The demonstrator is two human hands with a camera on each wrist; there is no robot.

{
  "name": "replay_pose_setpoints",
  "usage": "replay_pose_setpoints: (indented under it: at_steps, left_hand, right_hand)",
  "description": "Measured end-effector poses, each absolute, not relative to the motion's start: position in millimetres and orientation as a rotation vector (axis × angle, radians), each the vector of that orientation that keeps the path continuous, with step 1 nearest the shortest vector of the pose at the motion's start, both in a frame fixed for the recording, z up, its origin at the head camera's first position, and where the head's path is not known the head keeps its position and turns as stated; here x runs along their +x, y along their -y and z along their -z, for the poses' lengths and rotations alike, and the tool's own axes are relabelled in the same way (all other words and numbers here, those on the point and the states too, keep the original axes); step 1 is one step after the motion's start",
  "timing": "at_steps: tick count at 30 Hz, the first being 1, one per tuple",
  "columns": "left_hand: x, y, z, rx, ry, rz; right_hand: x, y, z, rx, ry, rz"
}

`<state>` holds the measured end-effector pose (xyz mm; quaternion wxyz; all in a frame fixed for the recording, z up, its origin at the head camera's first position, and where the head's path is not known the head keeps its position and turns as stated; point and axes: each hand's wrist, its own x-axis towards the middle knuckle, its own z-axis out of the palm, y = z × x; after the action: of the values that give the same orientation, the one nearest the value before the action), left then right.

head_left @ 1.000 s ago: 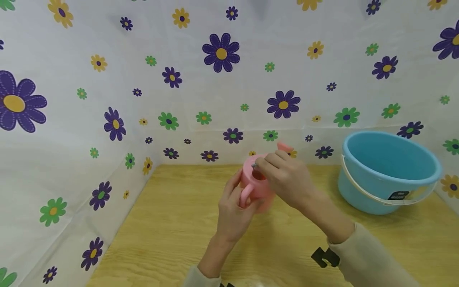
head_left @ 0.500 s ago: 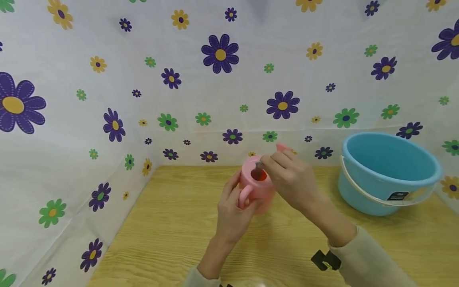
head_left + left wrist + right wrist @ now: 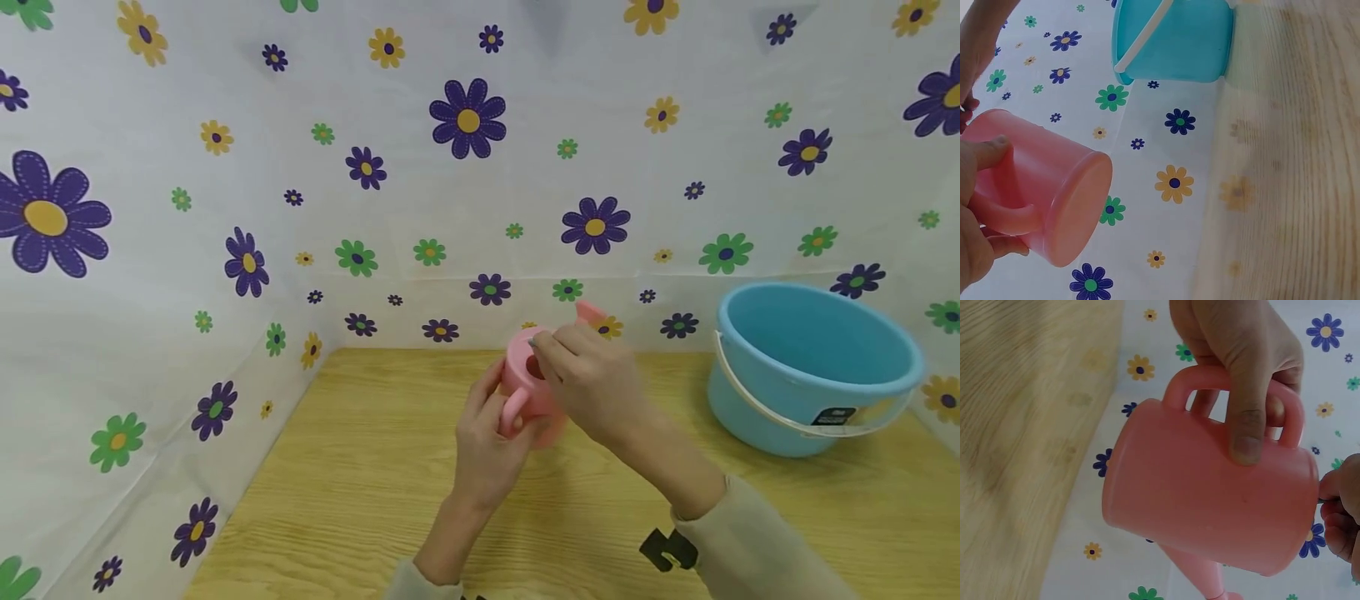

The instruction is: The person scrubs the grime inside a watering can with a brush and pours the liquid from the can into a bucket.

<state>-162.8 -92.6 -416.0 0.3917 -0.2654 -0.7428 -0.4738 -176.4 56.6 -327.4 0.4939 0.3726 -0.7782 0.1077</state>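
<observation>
A pink watering can [image 3: 1210, 494] with a loop handle and a spout is held off the table, slightly tilted, its top opening facing me in the head view. My left hand [image 3: 483, 450] grips the can's handle, thumb pressed along the body in the right wrist view. Over the opening is my right hand [image 3: 600, 387], fingers curled and pinching a thin dark stick-like tool [image 3: 1322, 501]. Only a sliver of that tool shows between fingers and rim; its far end is hidden, and its kind cannot be told.
A light blue bucket [image 3: 772, 425] with a white handle stands on the wooden table [image 3: 375, 467] at the right. White flower-patterned sheeting [image 3: 420, 192] hangs behind the table and along the left side.
The right hand shifts slightly over the can's opening, covering more of it than half a second ago. The left hand keeps its grip with the can nearly still. The head view tilts slightly.
</observation>
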Motion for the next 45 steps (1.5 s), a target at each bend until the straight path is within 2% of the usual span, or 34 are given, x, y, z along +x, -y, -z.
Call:
replay_pose_setpoints:
  at_steps: [12, 28, 45]
  left_hand:
    - [-163, 95, 417, -0.656, 1.851, 1.184]
    - [-162, 94, 413, -0.737, 1.835, 1.148]
    - [-157, 93, 408, -0.724, 1.847, 1.142]
  right_hand:
    - [-173, -47, 317, 0.9, 2.011, -0.2]
    - [-170, -53, 311, 0.908, 1.981, -0.377]
    - [-162, -53, 307, 0.958, 1.988, -0.188]
